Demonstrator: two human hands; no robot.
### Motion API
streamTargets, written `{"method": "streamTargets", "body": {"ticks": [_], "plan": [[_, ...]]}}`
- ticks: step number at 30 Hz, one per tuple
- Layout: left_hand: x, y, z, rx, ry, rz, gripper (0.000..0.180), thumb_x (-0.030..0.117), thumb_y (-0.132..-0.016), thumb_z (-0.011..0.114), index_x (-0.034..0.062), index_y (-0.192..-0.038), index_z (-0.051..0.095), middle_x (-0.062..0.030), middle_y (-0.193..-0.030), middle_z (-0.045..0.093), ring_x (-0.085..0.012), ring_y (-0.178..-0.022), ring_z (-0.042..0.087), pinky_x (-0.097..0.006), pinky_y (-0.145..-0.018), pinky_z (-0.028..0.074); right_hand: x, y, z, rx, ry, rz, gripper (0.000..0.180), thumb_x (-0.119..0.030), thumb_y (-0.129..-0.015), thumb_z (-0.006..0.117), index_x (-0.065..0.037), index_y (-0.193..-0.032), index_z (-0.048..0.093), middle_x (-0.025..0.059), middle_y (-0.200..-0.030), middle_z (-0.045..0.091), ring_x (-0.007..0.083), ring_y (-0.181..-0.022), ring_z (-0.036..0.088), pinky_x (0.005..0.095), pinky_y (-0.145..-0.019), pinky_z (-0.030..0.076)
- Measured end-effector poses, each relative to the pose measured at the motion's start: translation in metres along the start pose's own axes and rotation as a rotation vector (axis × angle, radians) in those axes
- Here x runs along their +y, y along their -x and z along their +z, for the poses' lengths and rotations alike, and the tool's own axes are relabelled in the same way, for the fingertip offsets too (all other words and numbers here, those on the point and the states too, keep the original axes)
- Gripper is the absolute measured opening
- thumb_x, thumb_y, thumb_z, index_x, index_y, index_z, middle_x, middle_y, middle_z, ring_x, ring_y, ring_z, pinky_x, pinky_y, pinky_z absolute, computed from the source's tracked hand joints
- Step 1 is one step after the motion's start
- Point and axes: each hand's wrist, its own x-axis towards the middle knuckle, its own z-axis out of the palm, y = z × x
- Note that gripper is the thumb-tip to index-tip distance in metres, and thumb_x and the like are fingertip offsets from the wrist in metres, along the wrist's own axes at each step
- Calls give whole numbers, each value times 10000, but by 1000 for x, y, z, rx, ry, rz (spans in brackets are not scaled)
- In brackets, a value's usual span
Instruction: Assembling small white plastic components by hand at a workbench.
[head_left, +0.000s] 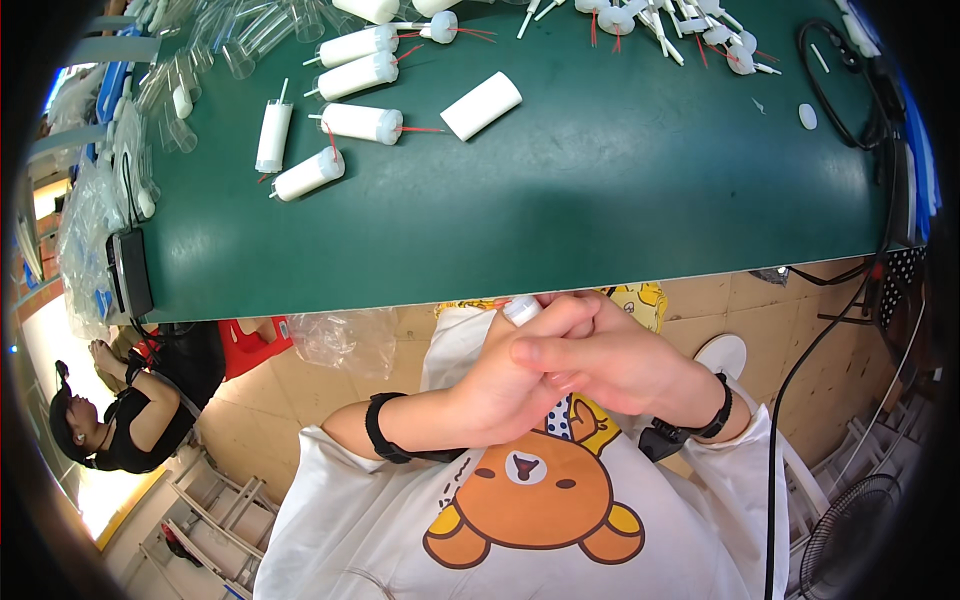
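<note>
Both hands are clasped together below the near edge of the green table [560, 200], over my lap. My left hand [505, 385] wraps a small white cylindrical piece [521, 309], whose rounded end pokes out at the top. My right hand [620, 355] folds over the left hand's fingers and the same piece. Most of the piece is hidden inside the hands. Each wrist wears a black band.
White tubes with red wires [362, 122] lie on the table's far left, beside a plain white cylinder [481, 105]. Small white caps with pins [680, 22] and clear tubes [215, 50] sit along the back. A black cable [850, 90] runs at right. Another person [120, 420] sits lower left.
</note>
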Motion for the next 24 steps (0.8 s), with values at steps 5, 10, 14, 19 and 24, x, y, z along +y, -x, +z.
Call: {"method": "streamTargets", "body": {"ticks": [5,10,14,19,24], "plan": [[17,6,-3,51,-123,-145,99,152,-887,527,105,-823,468,35,-590,401,-55,-519,382,-209,-495,316,12,-7,19,22,-8,-117,368,-159,-795,685,-32,-1054,456,29,-979,513,84,-902,512,253,-751,430],[44,11,-3,113,-203,-354,80,104,-847,547,93,-796,485,35,-645,424,-41,-550,407,-197,-469,315,32,-12,39,90,-127,-298,384,-170,-852,625,-51,-1125,381,14,-998,487,71,-899,498,250,-765,420],[46,10,-9,-21,-130,-413,66,124,-865,543,89,-821,507,30,-655,466,-38,-525,431,-174,-455,343,31,-13,42,159,-163,-285,363,-222,-810,680,-68,-918,369,50,-991,449,78,-926,487,261,-779,411],[30,10,-3,68,-240,-204,103,170,-909,473,88,-856,443,19,-597,423,-54,-461,362,-191,-442,302,32,-7,32,42,-3,-351,378,-196,-803,681,-59,-1001,389,31,-984,456,81,-952,480,265,-788,415],[19,12,-24,-284,-226,-114,194,205,-897,478,112,-776,358,27,-562,381,-64,-478,358,-200,-464,301,34,4,6,-37,293,-342,457,-138,-760,705,-52,-1075,386,42,-1044,468,108,-1011,477,270,-826,418]]}}
